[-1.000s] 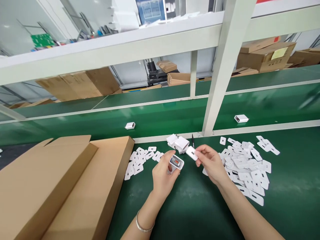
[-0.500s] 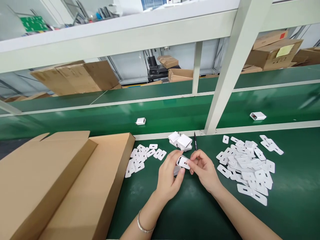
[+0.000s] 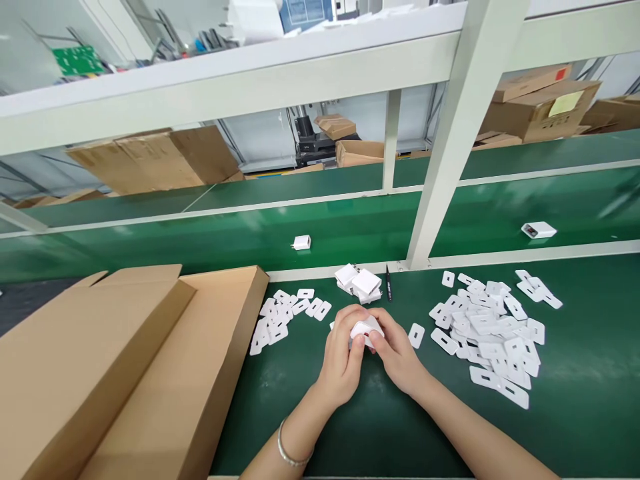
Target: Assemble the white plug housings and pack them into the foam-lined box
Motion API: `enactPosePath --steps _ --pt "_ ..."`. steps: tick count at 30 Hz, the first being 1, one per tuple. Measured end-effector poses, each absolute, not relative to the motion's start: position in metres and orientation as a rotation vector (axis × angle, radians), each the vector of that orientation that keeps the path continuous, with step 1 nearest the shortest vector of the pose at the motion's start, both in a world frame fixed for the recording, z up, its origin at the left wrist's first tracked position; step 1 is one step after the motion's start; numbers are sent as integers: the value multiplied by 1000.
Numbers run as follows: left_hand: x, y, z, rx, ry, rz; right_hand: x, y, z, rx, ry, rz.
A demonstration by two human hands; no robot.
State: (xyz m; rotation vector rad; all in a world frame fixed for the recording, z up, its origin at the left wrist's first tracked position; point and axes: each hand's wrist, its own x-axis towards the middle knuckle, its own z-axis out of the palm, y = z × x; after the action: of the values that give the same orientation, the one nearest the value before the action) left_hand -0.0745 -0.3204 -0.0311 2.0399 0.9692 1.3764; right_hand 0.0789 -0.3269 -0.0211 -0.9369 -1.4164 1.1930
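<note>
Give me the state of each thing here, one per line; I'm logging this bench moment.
white housing: clasped between both hands, above the mat.
left hand: closed on the housing.
right hand: closed on the housing.
cardboard box: open, flaps out.
big plate pile: loose, scattered flat.
small plate pile: loose, flat.
spare housings: stacked, untouched.
black pen: lying flat.

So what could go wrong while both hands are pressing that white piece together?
Both hands, left and right, cover the white piece, so a crooked fit may go unseen. A loose plate lies beside the right hand and could get knocked. The stack of white pieces just behind could be bumped.
</note>
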Motion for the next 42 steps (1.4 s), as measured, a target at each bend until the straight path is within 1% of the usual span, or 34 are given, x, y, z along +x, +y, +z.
enactPosePath --steps 3,7,10,12,14,15,17,19,21,23,25,30,33,35,36,38,42 --pt "-76 -321 -28 1984 911 1328 80 -324 -25 -936 -1414 1167" --pt "-86 -316 -9 2013 933 1164 82 -322 -28 -955 -1397 1080" --pt "-98 -283 8 1933 1180 1212 82 -321 -28 -967 -1336 1066" --pt "-104 -240 12 1841 1423 1270 81 -322 -28 -946 -1285 1080" --pt "-107 -187 9 1886 1623 1337 81 -323 -27 -922 -1247 1073" --pt "-108 -159 5 1970 1701 1273 81 -324 -27 -919 -1236 1057" --pt "-105 -109 -6 2167 1811 988 81 -326 -26 -923 -1225 1025" --pt "-102 -72 -18 2292 1829 630 81 -327 -26 -931 -1227 1005" --pt "-98 -49 -27 2341 1781 400 81 -328 -26 -943 -1227 991" --pt "-95 -38 -32 2353 1743 333 81 -327 -28 -956 -1224 978" --pt "-93 -34 -30 2346 1745 343 81 -326 -29 -971 -1212 966" --pt "-103 -52 -2 2269 1870 501 83 -324 -28 -1042 -1085 887" --pt "-120 -99 16 2114 1922 819 87 -320 -27 -1089 -1002 864" --pt "-130 -149 22 1975 1839 1075 89 -317 -28 -1094 -966 864" --pt "-133 -177 22 1945 1776 1125 90 -315 -28 -1094 -950 862" --pt "-134 -231 16 2010 1614 1109 91 -312 -30 -1099 -933 851" --pt "-127 -303 -2 2110 1389 836 90 -310 -33 -1102 -964 813"
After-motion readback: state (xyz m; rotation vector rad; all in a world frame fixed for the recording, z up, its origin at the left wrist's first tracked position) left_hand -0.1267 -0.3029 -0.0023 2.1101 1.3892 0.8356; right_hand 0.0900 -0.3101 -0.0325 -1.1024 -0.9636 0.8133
